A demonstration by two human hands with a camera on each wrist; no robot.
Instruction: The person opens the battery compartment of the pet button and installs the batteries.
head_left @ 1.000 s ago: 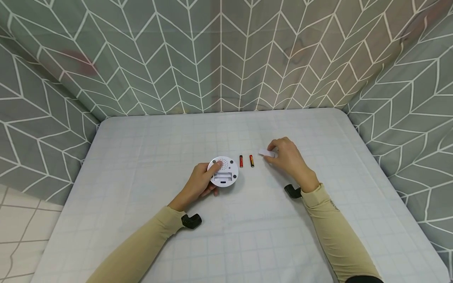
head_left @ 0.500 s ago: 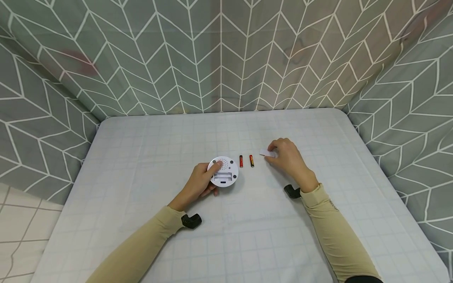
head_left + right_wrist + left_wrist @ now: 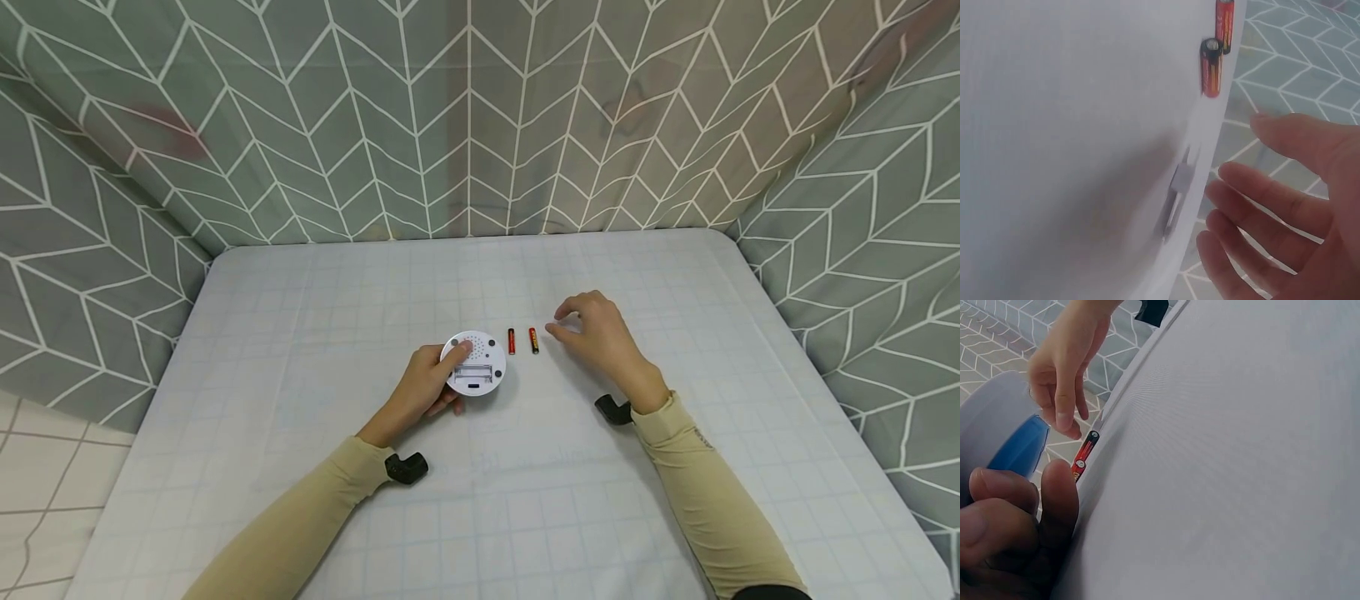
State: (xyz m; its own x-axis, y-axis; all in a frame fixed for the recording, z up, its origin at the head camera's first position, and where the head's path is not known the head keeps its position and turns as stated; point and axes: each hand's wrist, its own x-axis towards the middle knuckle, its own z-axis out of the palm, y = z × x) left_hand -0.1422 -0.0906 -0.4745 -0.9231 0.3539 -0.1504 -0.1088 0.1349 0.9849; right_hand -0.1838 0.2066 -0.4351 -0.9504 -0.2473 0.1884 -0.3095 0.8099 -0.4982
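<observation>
My left hand grips a round white device, its thumb on the perforated face and fingers beneath. That face shows dark round feet and a bare battery compartment. A blue part of the device shows in the left wrist view. My right hand hovers over the table with thumb and fingers apart, holding nothing. Under it lies a small white plastic cover, seen in the right wrist view and hidden in the head view. Between the hands lie a red battery and a red-and-black battery, side by side.
A white cloth with a faint grid covers the table. Grey-green curtains with white chevron lines stand along the back and both sides. A tiled floor shows at the lower left.
My right hand has let go of the white cover, spread its thumb and fingers, and shifted slightly left toward the batteries. My left hand and the device have stayed in place.
</observation>
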